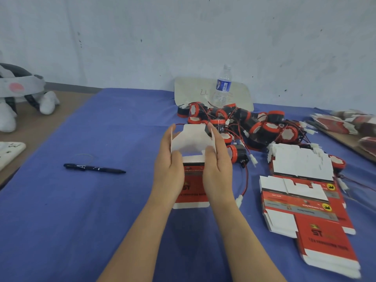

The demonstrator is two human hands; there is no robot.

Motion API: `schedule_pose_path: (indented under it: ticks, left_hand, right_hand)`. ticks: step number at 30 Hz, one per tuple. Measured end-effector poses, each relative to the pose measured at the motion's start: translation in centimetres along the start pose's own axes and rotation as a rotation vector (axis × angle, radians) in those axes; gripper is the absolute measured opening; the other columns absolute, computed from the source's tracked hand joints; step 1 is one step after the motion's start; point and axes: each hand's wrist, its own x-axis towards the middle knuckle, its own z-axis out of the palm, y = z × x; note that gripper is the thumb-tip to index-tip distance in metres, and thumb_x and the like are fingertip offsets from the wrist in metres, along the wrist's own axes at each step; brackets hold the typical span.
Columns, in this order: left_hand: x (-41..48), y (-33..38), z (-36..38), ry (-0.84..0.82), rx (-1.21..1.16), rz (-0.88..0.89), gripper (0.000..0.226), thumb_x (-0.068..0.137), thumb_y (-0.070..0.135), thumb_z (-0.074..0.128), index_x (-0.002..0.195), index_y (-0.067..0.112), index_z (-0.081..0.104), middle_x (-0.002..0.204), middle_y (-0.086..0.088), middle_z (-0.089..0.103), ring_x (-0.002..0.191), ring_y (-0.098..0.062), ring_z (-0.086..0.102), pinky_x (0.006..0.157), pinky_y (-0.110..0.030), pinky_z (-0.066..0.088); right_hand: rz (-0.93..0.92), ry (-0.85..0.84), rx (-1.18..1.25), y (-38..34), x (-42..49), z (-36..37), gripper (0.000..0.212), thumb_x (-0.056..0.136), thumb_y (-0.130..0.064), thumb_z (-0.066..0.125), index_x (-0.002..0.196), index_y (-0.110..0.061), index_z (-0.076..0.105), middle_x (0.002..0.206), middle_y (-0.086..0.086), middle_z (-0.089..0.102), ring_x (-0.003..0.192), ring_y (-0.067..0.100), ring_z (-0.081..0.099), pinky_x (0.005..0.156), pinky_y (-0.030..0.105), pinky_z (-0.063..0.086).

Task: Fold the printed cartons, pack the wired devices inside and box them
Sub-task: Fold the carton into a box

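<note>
Over blue cloth (97,204), left hand (168,169) and right hand (218,165) hold a cardboard carton (192,142).

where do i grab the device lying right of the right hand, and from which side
Take the device by its black body, from above, fingers across the barrel. It lies on its side, red cap toward the right hand, which holds the carton; its wire trails to a white plug, so probably lift, not drag.

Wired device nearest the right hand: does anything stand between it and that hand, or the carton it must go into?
Nothing visible does. The wired device lies on the blue cloth beside the right hand, which with the left hand holds the carton.
</note>
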Motion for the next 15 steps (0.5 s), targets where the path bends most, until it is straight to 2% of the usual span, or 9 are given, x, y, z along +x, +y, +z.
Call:
schedule_pose_path:
  ticks: [2, 4, 7, 9, 11, 13, 15]
  left_hand:
    - [0.0, -0.1, 0.2, -0.005, 0.028, 0.012, 0.059, 0.095, -0.003, 0.029, 0.139, 0.035, 0.041, 0.137, 0.020, 0.048, 0.125, 0.003, 0.045, 0.106, -0.020, 0.038]
    - [0.1, -0.4, 0.2, 0.004, 0.047, -0.005, 0.060, 0.094, -0.005, 0.029, 0.141, 0.031, 0.041, 0.141, 0.014, 0.047, 0.130, -0.005, 0.043, 0.109, -0.027, 0.035]
    - [0.5, -0.9, 0.2, 0.029, 0.054, -0.063, 0.058, 0.094, -0.004, 0.029, 0.139, 0.030, 0.043, 0.136, 0.013, 0.048, 0.127, -0.007, 0.045, 0.108, -0.026, 0.036]
    - [0.6, -1.2, 0.2, 0.037, 0.056, -0.097, 0.056, 0.095, -0.003, 0.029, 0.138, 0.029, 0.044, 0.138, 0.011, 0.049, 0.124, -0.007, 0.045, 0.107, -0.026, 0.037]
    - [0.7, -1.6, 0.2, 0.042, 0.045, -0.140, 0.052, 0.096, 0.000, 0.029, 0.137, 0.028, 0.045, 0.139, 0.009, 0.050, 0.123, -0.009, 0.048, 0.106, -0.028, 0.039]
    - [0.9, -1.8, 0.2, 0.063, 0.037, -0.174, 0.051, 0.097, 0.004, 0.030, 0.139, 0.029, 0.044, 0.138, 0.009, 0.050, 0.122, -0.010, 0.049, 0.106, -0.031, 0.041]
    - [0.9, -1.8, 0.2, 0.094, 0.048, -0.175, 0.050, 0.097, 0.005, 0.031, 0.140, 0.030, 0.041, 0.132, 0.013, 0.051, 0.113, -0.007, 0.051, 0.098, -0.026, 0.043]
  right_hand:
    - [-0.021, 0.024, -0.057, 0.5, 0.0, 0.1, 0.046, 0.102, -0.013, 0.035, 0.133, -0.047, 0.040, 0.117, -0.048, 0.039, 0.110, -0.029, 0.038, 0.087, -0.003, 0.033]
    - [-0.042, 0.035, -0.114, 0.7, 0.0, 0.2, 0.043, 0.102, -0.016, 0.038, 0.139, -0.039, 0.039, 0.118, -0.048, 0.037, 0.110, -0.028, 0.038, 0.089, -0.001, 0.035]
    - [-0.089, 0.029, -0.140, 1.0, -0.2, 0.4, 0.038, 0.101, -0.013, 0.041, 0.133, -0.033, 0.046, 0.121, -0.037, 0.044, 0.110, -0.022, 0.043, 0.090, 0.002, 0.036]
    - [-0.080, -0.003, -0.129, 1.3, -0.2, 0.5, 0.035, 0.101, -0.013, 0.043, 0.126, -0.037, 0.049, 0.123, -0.030, 0.050, 0.115, -0.015, 0.045, 0.096, 0.009, 0.037]
    - [-0.029, -0.039, -0.127, 1.6, -0.2, 0.6, 0.033, 0.100, -0.017, 0.045, 0.122, -0.040, 0.052, 0.126, -0.023, 0.054, 0.120, -0.008, 0.047, 0.100, 0.013, 0.037]
    - [0.047, -0.067, -0.107, 1.9, -0.2, 0.5, 0.029, 0.100, -0.024, 0.045, 0.122, -0.039, 0.057, 0.129, -0.018, 0.056, 0.120, -0.007, 0.048, 0.099, 0.011, 0.038]
    - [0.139, -0.076, -0.044, 2.1, -0.2, 0.6, 0.025, 0.101, -0.030, 0.044, 0.114, -0.039, 0.063, 0.124, -0.017, 0.061, 0.115, -0.005, 0.053, 0.095, 0.013, 0.042]
